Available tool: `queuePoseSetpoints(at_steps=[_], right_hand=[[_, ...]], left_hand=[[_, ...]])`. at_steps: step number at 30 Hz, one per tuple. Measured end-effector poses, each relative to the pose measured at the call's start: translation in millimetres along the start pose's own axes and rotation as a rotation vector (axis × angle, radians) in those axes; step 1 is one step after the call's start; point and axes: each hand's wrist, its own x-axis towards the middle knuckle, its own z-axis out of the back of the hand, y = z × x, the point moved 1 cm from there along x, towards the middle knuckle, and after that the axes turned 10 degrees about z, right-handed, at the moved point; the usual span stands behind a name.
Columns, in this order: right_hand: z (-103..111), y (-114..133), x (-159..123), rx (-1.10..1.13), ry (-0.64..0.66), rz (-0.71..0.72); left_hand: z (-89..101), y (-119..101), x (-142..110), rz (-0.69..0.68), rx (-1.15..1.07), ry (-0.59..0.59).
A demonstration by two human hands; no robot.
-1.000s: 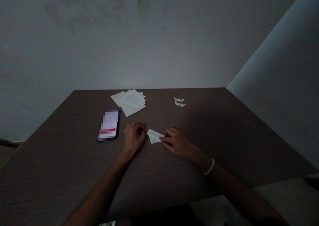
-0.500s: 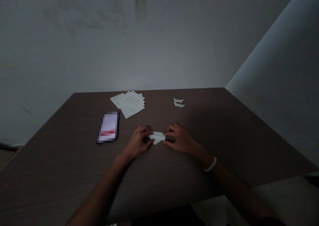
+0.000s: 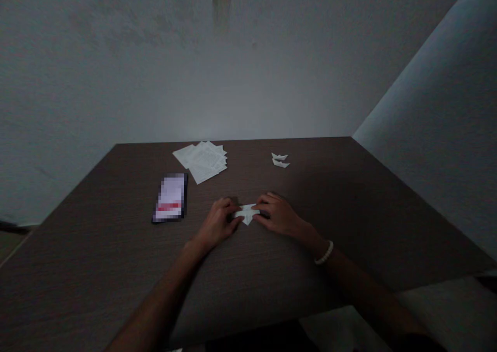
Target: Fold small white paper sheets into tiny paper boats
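At the far left of our dark wood-grain table (image 3: 97, 259) lies a black smartphone (image 3: 170, 198), face up, its screen blurred with a red band. Up and to its right sits a loose stack of printed paper sheets (image 3: 202, 161). Near the lower middle, our left hand (image 3: 219, 222) grips one end of a folded white paper (image 3: 246, 213), which lies flat on the table between our hands. Our right hand (image 3: 277, 216) pinches the other end, a beaded bracelet (image 3: 324, 252) on that wrist. Further up, at upper right of the table, two small paper boats (image 3: 280, 160) lie close together.
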Motion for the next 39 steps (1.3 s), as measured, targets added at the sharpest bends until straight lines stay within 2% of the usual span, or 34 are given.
queuePoseSetpoints(at_steps=[8,17,25,32,36,39], right_hand=[[-5,-2,4,0.086,-0.087,-0.060],[-11,-4,8,0.186,-0.155,-0.081],[-9,-4,12,0.260,-0.282,-0.012],[-1,2,13,0.253,-0.428,0.049],[-2,2,10,0.219,-0.522,-0.033],[-2,1,9,0.194,-0.488,-0.035]], left_hand=[[-1.1,-1,2,0.023,-0.031,0.020],[2.0,-6,0,-0.037,-0.065,-0.059],[3.6,-10,-1,-0.083,-0.222,-0.173],[-0.6,-8,-5,-0.003,-0.224,-0.400],[2.4,-9,-4,-0.079,-0.190,-0.368],[6.0,-11,-3,-0.151,-0.186,-0.321]])
